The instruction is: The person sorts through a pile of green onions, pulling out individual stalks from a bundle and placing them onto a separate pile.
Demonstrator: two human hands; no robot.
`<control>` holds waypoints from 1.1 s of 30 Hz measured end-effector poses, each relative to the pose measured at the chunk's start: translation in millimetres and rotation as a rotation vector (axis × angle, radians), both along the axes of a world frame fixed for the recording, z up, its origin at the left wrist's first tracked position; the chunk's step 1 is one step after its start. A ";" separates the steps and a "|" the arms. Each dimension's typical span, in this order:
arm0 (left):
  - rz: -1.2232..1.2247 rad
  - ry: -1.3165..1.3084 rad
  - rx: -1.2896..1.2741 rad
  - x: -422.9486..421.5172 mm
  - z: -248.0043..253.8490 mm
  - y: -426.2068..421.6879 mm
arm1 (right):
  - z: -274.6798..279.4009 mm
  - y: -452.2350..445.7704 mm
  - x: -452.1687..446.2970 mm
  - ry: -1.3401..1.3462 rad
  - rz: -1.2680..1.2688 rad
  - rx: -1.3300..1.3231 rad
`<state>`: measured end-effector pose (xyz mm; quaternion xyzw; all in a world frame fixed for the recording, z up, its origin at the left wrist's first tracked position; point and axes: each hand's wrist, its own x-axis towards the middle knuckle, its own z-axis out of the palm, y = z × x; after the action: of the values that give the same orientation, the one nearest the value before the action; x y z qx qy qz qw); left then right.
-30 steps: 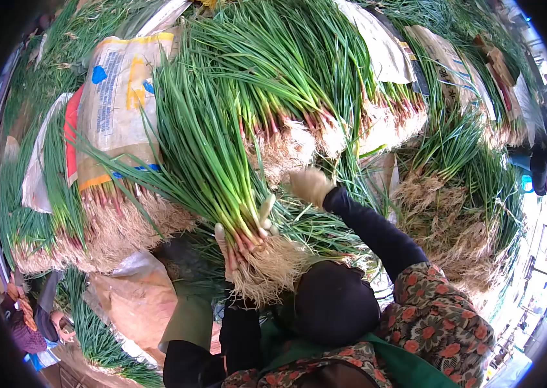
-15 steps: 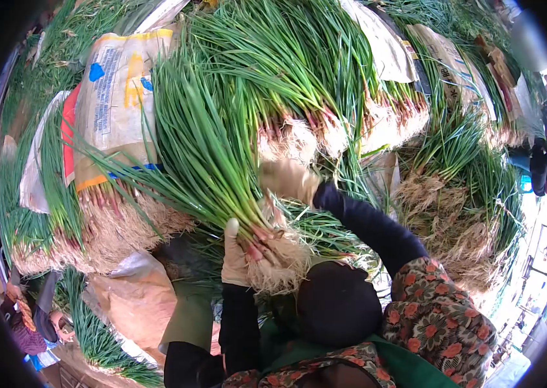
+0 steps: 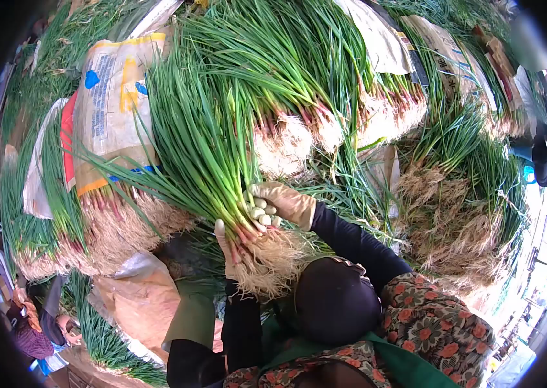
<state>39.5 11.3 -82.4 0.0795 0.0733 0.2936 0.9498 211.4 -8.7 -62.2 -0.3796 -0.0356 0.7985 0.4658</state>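
Observation:
A bunch of spring onions (image 3: 225, 194) slants across the middle of the head view, its green leaves up and left. Its pale, hairy roots (image 3: 273, 258) hang toward me. My left hand (image 3: 226, 249), in a cream glove, is closed around the bunch's left side near the reddish stem bases; most of its fingers are hidden. From the right, my gloved right hand (image 3: 283, 204) has its fingers curled against the stems just above the roots.
Other spring onions (image 3: 286, 123) are heaped behind. A printed sack (image 3: 115, 110) covers a bundle at left; a white sack (image 3: 380, 39) lies at top right. More rooted bunches (image 3: 454, 213) stand at right. An orange-brown sack (image 3: 141, 294) lies low left. A dark rounded shape (image 3: 338, 301) is close below.
My right hand, blurred above the stems before, has come down and closed on the bunch. My left hand has shifted slightly left with the bunch still in it.

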 end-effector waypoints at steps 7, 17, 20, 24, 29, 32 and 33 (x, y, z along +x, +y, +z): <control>-0.058 -0.448 0.127 7.2 -17.9 9.5 | -86.4 -22.3 -9.8 -1.199 0.546 0.220; -0.073 0.075 -0.226 -3.7 48.0 1.9 | -18.4 85.7 111.1 -2.242 0.351 0.392; -0.072 -0.205 -0.415 -6.7 51.9 4.0 | -2.2 60.2 79.5 -2.022 0.296 0.535; -0.047 0.333 -0.092 -21.7 0.0 -2.1 | 12.2 -28.2 23.9 -1.852 0.302 0.953; -0.010 0.503 -0.082 -14.3 -5.6 -8.9 | -22.8 -42.8 44.0 -1.333 0.487 1.134; 0.045 0.481 -0.114 1.1 17.7 -8.8 | -23.1 -9.3 57.4 -0.896 0.250 0.614; 0.021 0.465 -0.091 -1.3 15.4 -8.1 | -9.1 2.4 51.8 -0.582 0.236 0.233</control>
<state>38.2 3.3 -67.0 0.1013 0.3039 0.2738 0.9069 263.3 -6.3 -71.3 -0.5293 -0.3018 0.6955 0.3808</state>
